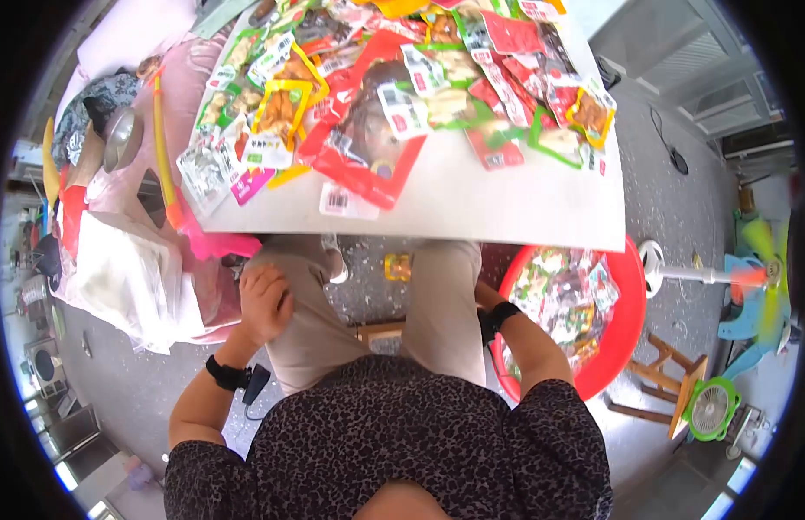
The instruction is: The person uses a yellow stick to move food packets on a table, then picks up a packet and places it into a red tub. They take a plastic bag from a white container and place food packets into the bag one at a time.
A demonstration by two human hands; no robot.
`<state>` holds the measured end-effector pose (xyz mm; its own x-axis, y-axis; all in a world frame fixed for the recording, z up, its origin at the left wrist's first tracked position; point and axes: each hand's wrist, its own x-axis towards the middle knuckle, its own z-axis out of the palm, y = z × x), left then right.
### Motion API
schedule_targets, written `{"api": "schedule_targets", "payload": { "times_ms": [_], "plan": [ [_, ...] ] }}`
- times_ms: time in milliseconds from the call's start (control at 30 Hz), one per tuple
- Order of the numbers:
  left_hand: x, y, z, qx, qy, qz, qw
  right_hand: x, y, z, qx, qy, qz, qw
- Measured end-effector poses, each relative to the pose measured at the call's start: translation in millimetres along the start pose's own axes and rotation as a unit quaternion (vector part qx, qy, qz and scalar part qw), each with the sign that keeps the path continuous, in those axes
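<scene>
Down at our lap, we are resting our left hand (266, 302) on our left thigh, fingers curled into a loose fist and holding nothing that we can make out. We are wearing a black wristband (226, 374) on that arm, with a small dark device hanging just beside it. Our right hand itself is hiding behind our right knee, so we cannot tell whether it is spread or closed; only the forearm and its black watch (499, 315) are showing, and the wrist is lying at the left rim of the red basin (629, 322). That basin is sitting on the floor just beside our right leg and is holding a heap of snack packets (562, 296), which are the things nearest to the hidden hand and well apart from the left one.

Ahead of our knees, we are facing a white table (472, 199) whose far part is bearing a much larger spread of snack packets, among them a big red pouch (364, 139). One yellow packet (397, 266) is lying on the floor between our legs. To our left a pile of clear plastic bags (125, 273) is sitting; to our right a fan (713, 407) is standing by a small wooden stool (671, 381).
</scene>
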<state>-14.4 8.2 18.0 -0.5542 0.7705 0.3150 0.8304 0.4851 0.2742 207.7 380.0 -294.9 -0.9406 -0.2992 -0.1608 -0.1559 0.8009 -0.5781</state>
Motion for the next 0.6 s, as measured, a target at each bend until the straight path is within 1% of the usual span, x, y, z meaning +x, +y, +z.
{"api": "schedule_targets", "payload": {
  "times_ms": [33,67,100,167,267,433,600],
  "plan": [
    [1,-1,0,0.006,-0.008,-0.006,1.0,4,1,5,0.042,-0.04,0.072,0.996],
    [2,-3,0,0.008,-0.01,-0.01,1.0,7,1,10,0.117,-0.099,0.209,0.966],
    [2,-6,-1,0.009,-0.012,-0.015,1.0,9,1,12,0.134,-0.117,0.259,0.949],
    [4,-9,0,0.011,-0.02,-0.02,1.0,11,-1,20,0.15,-0.134,0.328,0.923],
    [7,-15,2,0.022,-0.038,-0.026,0.999,19,4,29,0.149,-0.145,0.357,0.911],
    [12,-19,6,0.046,-0.078,-0.037,0.995,38,23,46,0.151,-0.155,0.375,0.901],
    [21,-19,10,0.069,-0.115,-0.053,0.99,73,35,55,0.151,-0.157,0.371,0.903]
  ]
}}
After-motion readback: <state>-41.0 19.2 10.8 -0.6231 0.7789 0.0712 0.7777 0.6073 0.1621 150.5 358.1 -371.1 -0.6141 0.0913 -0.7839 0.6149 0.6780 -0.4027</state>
